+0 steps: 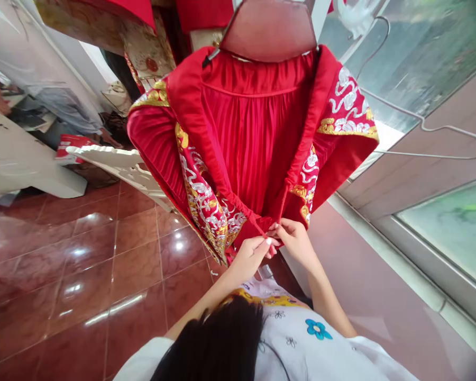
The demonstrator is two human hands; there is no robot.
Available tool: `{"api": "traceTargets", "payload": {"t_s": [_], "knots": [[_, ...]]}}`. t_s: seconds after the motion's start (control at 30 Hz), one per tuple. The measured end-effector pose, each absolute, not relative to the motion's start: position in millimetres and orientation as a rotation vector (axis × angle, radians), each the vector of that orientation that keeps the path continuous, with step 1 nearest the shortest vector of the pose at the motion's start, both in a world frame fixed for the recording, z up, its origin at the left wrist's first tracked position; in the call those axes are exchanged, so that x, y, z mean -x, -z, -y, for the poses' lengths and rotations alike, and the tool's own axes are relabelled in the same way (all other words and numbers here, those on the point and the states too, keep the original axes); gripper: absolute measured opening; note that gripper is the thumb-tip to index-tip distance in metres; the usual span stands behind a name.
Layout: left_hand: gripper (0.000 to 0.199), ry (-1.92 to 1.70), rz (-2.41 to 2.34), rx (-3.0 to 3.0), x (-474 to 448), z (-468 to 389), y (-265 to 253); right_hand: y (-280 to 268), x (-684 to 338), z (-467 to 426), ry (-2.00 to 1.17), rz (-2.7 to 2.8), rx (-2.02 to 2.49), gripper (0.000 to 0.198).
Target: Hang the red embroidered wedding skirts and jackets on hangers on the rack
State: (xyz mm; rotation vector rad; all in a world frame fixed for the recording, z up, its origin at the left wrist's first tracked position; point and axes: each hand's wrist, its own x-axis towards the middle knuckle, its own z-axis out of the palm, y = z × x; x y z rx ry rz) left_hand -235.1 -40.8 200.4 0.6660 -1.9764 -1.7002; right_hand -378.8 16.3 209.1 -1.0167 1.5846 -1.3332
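A red pleated garment [246,121] with gold and silver embroidery hangs in front of me from a hanger with a brown board [272,29]. Red drawstrings [284,200] come out of both ends of its gathered waistband. My left hand [252,254] is closed with thumb and fingers pinched on the left drawstring. Close beside it, my right hand [291,238] pinches the right drawstring. Both hands meet at the garment's lower front, where the strings come together. Fingers partly hide the string ends, so I cannot tell whether they are knotted.
A wire hanger [424,124] hangs at the right by the window. A white carved panel [115,159] stands behind the garment on the left. Further left, a person [43,69] is beside a white table [19,153]. Red glossy tiles [103,264] cover the floor.
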Motion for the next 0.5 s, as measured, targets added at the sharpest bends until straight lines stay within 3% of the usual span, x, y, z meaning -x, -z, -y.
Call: {"api": "traceTargets", "payload": {"t_s": [0.07, 0.27, 0.5], "knots": [[0.039, 1.696, 1.982, -0.637, 239, 39, -202, -209, 379, -19, 1.347, -1.508, 1.001, 0.026], [0.017, 1.055, 1.983, -0.667, 242, 49, -210, -212, 364, -29, 1.437, -1.278, 0.794, 0.031], [0.016, 1.688, 1.598, -0.616, 256, 56, -194, -214, 358, -46, 1.549, -1.02, 0.502, 0.035]]}}
